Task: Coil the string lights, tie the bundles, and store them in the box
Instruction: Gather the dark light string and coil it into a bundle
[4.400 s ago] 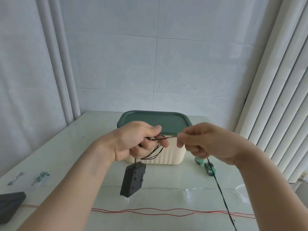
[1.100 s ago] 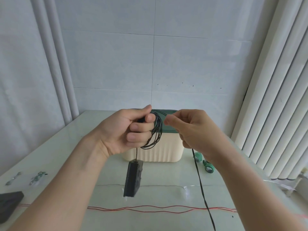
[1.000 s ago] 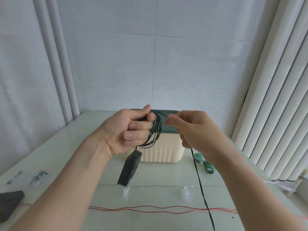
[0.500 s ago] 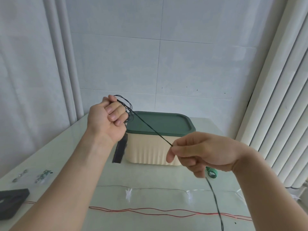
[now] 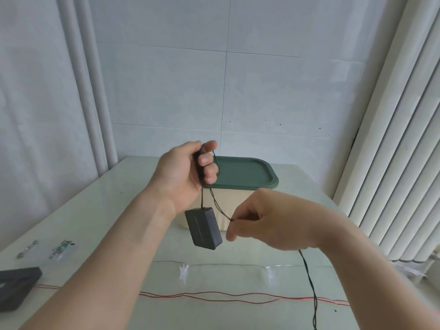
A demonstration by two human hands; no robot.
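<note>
- Box (image 5: 234, 206): cream, vertically ribbed wall; dark green lid (image 5: 242, 173).
- String light wire (image 5: 309, 279): black; its battery pack (image 5: 203, 228) dark grey.
- Second wire (image 5: 226, 296) near the table's front edge: red.
- Table (image 5: 114, 201): pale green, glossy.
- Wall (image 5: 214, 86): white tiles.

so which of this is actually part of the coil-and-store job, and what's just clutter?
In the job:
- black string light wire, coil gripped in left hand, strand pinched by right hand
- its dark battery pack, hanging
- cream box, green lid on
- red wire and clear-wire string, likely next

Lying about:
- black block
- two small clips
</note>
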